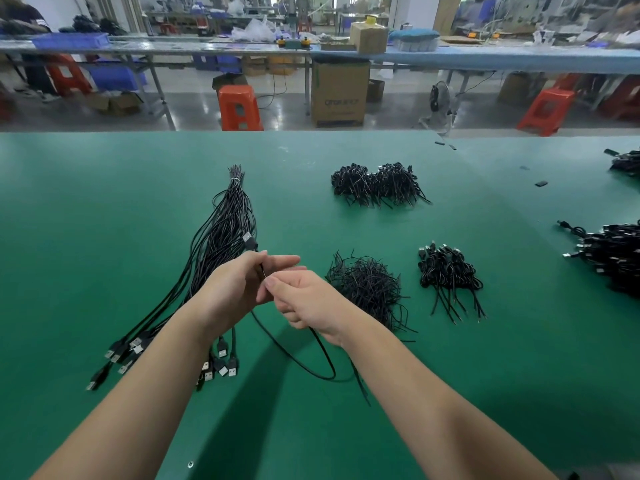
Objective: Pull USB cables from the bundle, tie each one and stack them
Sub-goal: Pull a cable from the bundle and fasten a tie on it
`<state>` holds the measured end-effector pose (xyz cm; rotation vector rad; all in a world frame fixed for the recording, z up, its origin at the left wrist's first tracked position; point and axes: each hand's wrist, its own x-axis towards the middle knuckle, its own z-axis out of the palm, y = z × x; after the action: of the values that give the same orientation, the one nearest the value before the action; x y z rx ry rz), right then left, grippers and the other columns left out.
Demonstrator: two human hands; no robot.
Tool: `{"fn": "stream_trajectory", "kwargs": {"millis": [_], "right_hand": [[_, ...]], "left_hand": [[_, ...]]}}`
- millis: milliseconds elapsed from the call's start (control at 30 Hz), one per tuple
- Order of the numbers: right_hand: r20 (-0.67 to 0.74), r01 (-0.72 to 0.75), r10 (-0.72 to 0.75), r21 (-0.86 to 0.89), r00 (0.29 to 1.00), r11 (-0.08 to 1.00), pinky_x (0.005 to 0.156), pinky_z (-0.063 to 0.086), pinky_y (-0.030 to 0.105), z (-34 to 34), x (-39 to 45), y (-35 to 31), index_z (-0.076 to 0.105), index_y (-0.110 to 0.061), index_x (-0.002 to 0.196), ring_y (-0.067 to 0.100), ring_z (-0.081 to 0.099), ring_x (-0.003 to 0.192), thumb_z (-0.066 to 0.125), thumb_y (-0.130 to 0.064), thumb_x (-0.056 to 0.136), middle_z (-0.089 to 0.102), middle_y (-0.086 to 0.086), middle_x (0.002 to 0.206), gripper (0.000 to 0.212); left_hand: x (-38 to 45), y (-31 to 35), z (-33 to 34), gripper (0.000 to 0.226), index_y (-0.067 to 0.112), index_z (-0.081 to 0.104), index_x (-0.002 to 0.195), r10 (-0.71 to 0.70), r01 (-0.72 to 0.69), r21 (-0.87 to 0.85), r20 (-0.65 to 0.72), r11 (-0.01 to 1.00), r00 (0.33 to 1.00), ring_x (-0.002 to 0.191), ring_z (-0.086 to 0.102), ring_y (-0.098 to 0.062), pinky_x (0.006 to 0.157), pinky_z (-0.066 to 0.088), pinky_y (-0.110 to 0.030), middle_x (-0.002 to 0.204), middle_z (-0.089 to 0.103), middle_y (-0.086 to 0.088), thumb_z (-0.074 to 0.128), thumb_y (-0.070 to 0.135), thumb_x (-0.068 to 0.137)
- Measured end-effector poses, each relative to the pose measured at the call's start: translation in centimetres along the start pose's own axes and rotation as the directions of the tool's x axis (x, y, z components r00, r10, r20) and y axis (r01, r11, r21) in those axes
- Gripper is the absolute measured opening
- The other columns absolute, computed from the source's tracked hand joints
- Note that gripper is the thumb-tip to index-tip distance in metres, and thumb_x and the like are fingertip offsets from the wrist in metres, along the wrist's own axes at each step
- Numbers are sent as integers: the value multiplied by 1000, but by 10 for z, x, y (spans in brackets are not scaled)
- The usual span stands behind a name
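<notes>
Two hands meet above a green table (104, 202), the left hand (239, 285) and right hand (308, 303) both pinching one black cable (304, 365) that loops toward the person, the bundle (221, 237) lying lengthwise just left.

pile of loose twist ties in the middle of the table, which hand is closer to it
Right. The right hand holds the cable just left of the twist tie pile, nearly beside it. The left hand is farther left, by the cable bundle.
</notes>
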<state>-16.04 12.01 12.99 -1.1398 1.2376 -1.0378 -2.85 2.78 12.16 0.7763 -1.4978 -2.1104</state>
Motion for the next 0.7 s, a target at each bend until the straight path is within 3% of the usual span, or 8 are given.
{"fn": "stream_trajectory", "kwargs": {"millis": [133, 233, 300, 367, 433, 533, 600, 700], "right_hand": [[25, -43, 39, 177, 999, 983, 42, 16, 19, 0, 3, 6, 56, -17, 79, 7, 20, 43, 41, -31, 108, 28, -9, 52, 36], [116, -130, 89, 408, 989, 904, 37, 16, 18, 3, 5, 16, 48, -19, 74, 6, 18, 41, 42, -36, 107, 24, -9, 53, 37], [187, -193, 108, 528, 976, 827, 37, 16, 17, 4, 5, 25, 47, -21, 71, 5, 16, 42, 41, -39, 106, 23, -9, 54, 40], [240, -222, 85, 626, 967, 748, 38, 14, 18, 1, 5, 32, 49, -23, 68, 7, 13, 44, 43, -41, 104, 24, -10, 52, 41], [255, -223, 61, 675, 965, 704, 39, 12, 18, -6, 6, 33, 53, -24, 64, 7, 11, 43, 45, -41, 100, 23, -12, 50, 41], [225, -200, 66, 652, 972, 731, 37, 11, 18, -19, 8, 28, 53, -24, 64, 3, 17, 37, 43, -41, 99, 25, -14, 47, 40], [173, -190, 102, 638, 980, 746, 36, 11, 17, -28, 8, 25, 50, -22, 67, 1, 20, 35, 43, -40, 101, 26, -13, 48, 39], [94, -150, 117, 601, 989, 785, 36, 13, 18, -36, 8, 23, 47, -20, 72, 4, 16, 38, 40, -36, 107, 23, -11, 52, 39]], "left_hand": [[2, 0, 7, 49, 2, 65, 121, 133, -120, 102, -126, 987, 983, 117, 65, -25, 103, 45, -40, 116, 69, -26, 28, 29, 102], [5, 13, 19, 51, -1, 62, 116, 292, -320, -77, -254, 944, 922, 110, 68, -32, 99, 53, -42, 112, 72, -20, 18, 24, 107], [3, 32, 20, 49, 2, 66, 102, 291, -382, -311, -302, 870, 908, 89, 74, -25, 74, 61, -30, 95, 75, -14, 22, 24, 106], [-6, 46, 16, 45, 12, 68, 79, 220, -274, -447, -169, 852, 961, 50, 58, -10, 37, 43, -17, 68, 63, 0, 31, 24, 101], [-16, 50, 13, 41, 13, 68, 72, 106, -74, -311, 85, 947, 991, 33, 39, -7, 27, 25, -13, 56, 51, 0, 38, 26, 97], [-27, 45, 13, 39, 2, 72, 81, -132, 96, 139, 278, 986, 952, 33, 50, -19, 30, 32, -14, 57, 59, -17, 46, 28, 94], [-28, 39, 12, 44, -4, 70, 90, -275, 173, 364, 250, 915, 928, 51, 66, -29, 37, 45, -22, 73, 67, -27, 41, 27, 100], [-23, 26, 13, 46, -8, 65, 105, -365, 263, 573, 68, 776, 929, 80, 73, -38, 61, 60, -33, 90, 73, -25, 31, 23, 109]]}}
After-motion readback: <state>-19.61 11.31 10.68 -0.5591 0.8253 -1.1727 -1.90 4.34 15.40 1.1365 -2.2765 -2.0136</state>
